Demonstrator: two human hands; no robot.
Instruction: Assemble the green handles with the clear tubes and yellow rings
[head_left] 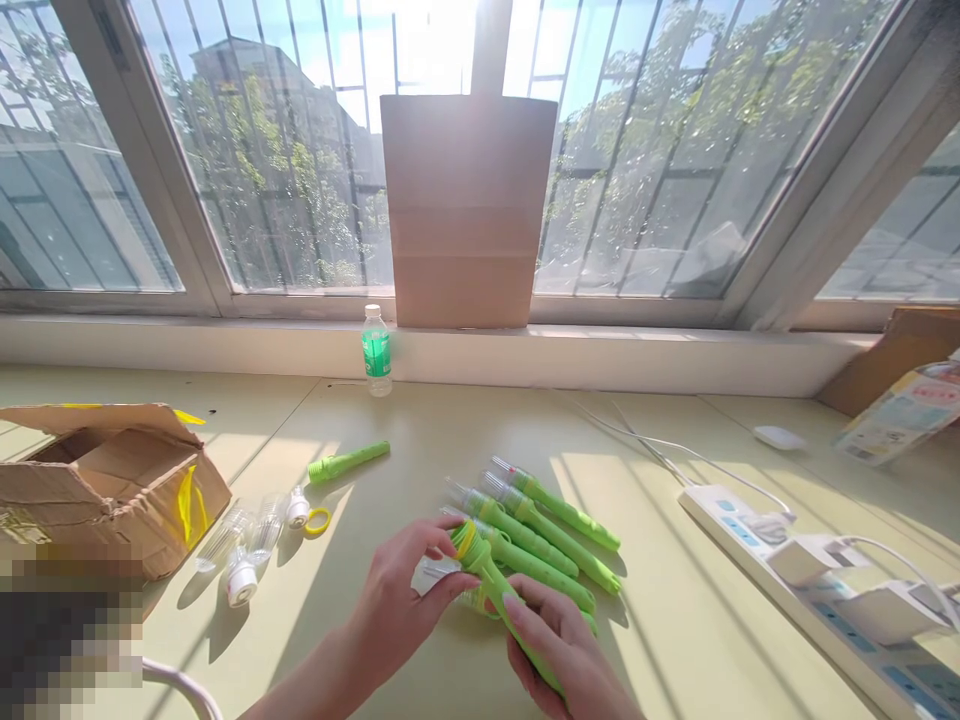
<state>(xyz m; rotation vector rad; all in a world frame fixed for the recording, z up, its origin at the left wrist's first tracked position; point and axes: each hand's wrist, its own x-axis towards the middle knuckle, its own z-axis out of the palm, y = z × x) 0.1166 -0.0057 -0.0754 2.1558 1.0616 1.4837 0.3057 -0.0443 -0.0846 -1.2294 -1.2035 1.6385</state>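
Observation:
My right hand (pixel 559 645) is wrapped round a green plastic handle (pixel 499 590), holding it tilted over the table. My left hand (pixel 405 590) pinches the yellow-ringed top end of that handle and a clear piece beside it. Just behind them lies a row of several finished green sticks with clear caps (pixel 547 525). A single green handle (pixel 349 462) lies apart to the left. Clear caps and a yellow ring (pixel 259 535) are scattered at the left by the box.
An open cardboard box (pixel 112 480) sits at the left. A water bottle (pixel 376 350) stands by the sill, below a brown cardboard sheet (pixel 469 210). A white power strip with plugs (pixel 810 570) and cables lies at the right.

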